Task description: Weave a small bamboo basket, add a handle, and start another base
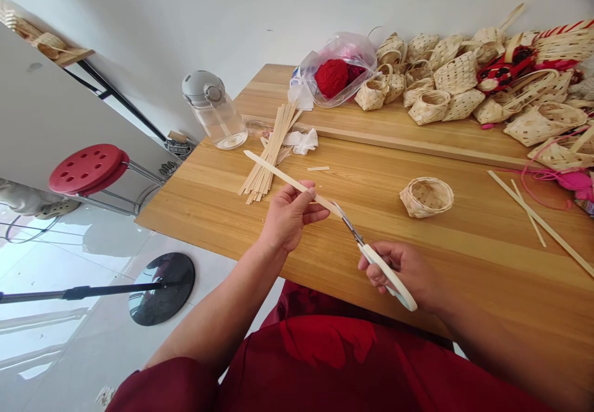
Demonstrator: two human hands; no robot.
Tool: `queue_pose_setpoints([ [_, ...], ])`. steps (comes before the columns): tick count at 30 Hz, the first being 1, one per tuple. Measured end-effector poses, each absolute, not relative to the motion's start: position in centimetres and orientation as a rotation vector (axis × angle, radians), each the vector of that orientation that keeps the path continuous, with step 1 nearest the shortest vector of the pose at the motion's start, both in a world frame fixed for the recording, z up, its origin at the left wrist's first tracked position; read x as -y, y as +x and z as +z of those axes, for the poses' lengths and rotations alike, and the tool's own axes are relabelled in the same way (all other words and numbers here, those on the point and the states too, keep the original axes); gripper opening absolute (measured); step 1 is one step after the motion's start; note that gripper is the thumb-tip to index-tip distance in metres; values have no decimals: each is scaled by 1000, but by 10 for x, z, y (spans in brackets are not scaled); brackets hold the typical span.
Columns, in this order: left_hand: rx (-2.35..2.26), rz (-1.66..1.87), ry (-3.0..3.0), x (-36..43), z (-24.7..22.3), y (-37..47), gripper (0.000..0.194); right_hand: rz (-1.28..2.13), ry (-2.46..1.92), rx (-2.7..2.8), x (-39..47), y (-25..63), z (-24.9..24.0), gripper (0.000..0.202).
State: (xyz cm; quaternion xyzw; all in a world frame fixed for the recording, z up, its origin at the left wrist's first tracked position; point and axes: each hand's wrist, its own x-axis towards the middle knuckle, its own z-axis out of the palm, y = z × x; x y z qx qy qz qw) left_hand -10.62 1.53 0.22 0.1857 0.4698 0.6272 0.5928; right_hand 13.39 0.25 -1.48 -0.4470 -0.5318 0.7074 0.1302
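Note:
My left hand (288, 215) pinches a flat pale wooden strip (278, 173) between thumb and fingers. The strip's far end is cut to a point, and its near end meets the blades of the scissors. My right hand (401, 271) is closed around the white-handled scissors (380, 262), whose tips touch the strip's near end. Beyond my left hand lies a loose bundle of similar strips (273, 152). A small woven basket (426, 197) without a handle sits on the table to the right.
Many woven baskets (457, 73) crowd the back right of the wooden table (223, 214). A bag with red yarn (331, 78) and a water bottle (216, 112) stand behind the strips. Loose strips (541, 214) lie at right. Red stools (88, 167) stand on the floor at left.

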Motion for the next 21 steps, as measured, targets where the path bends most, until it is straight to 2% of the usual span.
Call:
queue_pose_setpoints([
  [8, -1109, 1450, 434, -16, -1, -105, 19, 2126, -1287, 1447, -3, 132, -17, 45],
  [21, -1155, 1425, 413, -23, -6, -106, 14, 2050, -1359, 1599, -7, 136, -27, 50],
])
